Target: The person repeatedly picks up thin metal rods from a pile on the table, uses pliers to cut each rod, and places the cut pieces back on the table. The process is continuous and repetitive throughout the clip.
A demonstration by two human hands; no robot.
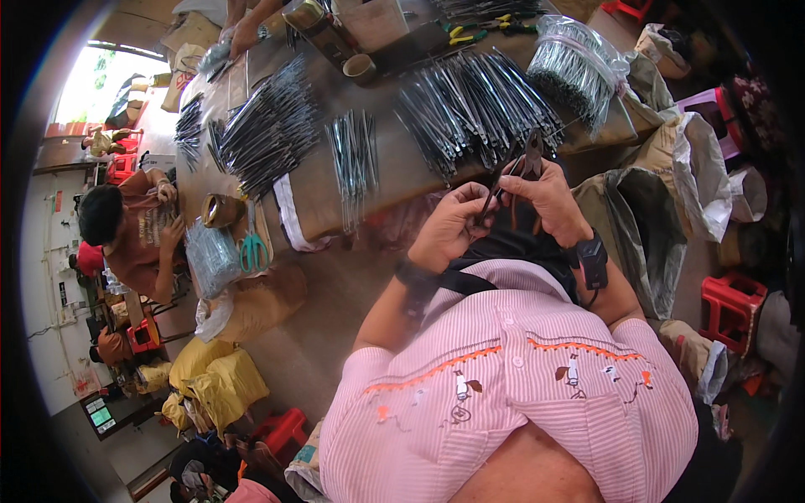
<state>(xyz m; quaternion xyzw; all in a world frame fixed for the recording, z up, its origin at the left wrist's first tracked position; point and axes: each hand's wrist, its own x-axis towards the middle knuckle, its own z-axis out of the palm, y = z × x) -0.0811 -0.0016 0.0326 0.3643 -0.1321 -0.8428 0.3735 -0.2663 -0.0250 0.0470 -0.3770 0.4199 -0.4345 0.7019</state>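
Right hand [547, 198] grips dark pliers [532, 155] — left hand [453, 225] pinches a thin dark rod [495, 191].

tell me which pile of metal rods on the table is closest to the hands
The fanned pile of dark rods right above both hands, its lower ends almost reaching the right hand. The small middle bunch and the big left heap lie farther off.

The dark tool [521, 163] is partly covered by the left hand [453, 225] and right hand [545, 199], so its handles stay hidden. At the far edge, a co-worker's hands [243, 33] are cut off above the wrist. The bagged metal pieces [570, 67], far right, are possibly pins, too small to tell.
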